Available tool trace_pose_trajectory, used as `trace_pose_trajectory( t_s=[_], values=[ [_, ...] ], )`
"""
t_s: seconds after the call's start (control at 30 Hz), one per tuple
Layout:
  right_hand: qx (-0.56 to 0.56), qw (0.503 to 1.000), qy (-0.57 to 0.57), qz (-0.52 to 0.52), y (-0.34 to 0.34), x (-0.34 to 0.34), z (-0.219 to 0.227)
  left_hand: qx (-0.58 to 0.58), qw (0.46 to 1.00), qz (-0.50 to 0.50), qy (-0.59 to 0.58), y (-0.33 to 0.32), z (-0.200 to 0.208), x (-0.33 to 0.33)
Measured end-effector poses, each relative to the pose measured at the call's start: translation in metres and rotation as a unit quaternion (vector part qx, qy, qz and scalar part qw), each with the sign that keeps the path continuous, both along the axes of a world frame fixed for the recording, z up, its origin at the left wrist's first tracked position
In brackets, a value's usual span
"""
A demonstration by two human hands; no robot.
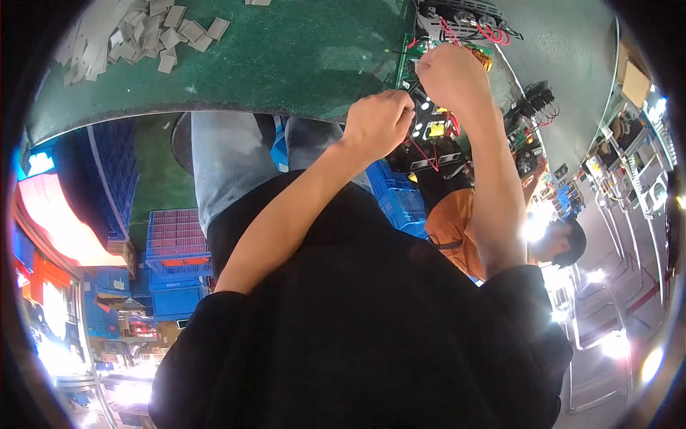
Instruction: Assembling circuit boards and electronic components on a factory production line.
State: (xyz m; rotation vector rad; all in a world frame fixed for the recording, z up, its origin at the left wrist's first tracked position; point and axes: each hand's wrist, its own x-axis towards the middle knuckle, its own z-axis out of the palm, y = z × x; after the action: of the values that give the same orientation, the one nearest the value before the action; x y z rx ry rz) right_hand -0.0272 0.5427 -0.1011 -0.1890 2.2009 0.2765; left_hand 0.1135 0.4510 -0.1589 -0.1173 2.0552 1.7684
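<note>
My left hand [377, 121] is closed, with its fingers curled beside a power-supply assembly at the table's edge. Farther to the right, my right hand [454, 75] is also closed, over the green circuit board [405, 63] of that assembly. Whatever either hand pinches is hidden behind the fingers. A copper coil [484, 60] shows just past my right hand. Between the wrists lies a yellow-wrapped component [437, 129] with red wires [454, 124] close by. Beyond the hands sits a metal chassis [468, 18] with more red wires.
Many thin grey pads [168, 34] lie heaped at the far left of the green table [286, 57]. Black components with wires [537, 104] are to the right. A co-worker in orange [450, 220] is nearby on the right. Blue crates [401, 204] stand below the table.
</note>
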Motion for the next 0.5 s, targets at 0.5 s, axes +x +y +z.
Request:
trace_pose_trajectory(
  t_s=[0.5],
  values=[
    [-0.032,0.999,0.021,0.012,-0.0009,0.0023,0.0016,0.000,1.000,0.001,0.009,-0.0015,-0.0012,-0.0012]
  ],
)
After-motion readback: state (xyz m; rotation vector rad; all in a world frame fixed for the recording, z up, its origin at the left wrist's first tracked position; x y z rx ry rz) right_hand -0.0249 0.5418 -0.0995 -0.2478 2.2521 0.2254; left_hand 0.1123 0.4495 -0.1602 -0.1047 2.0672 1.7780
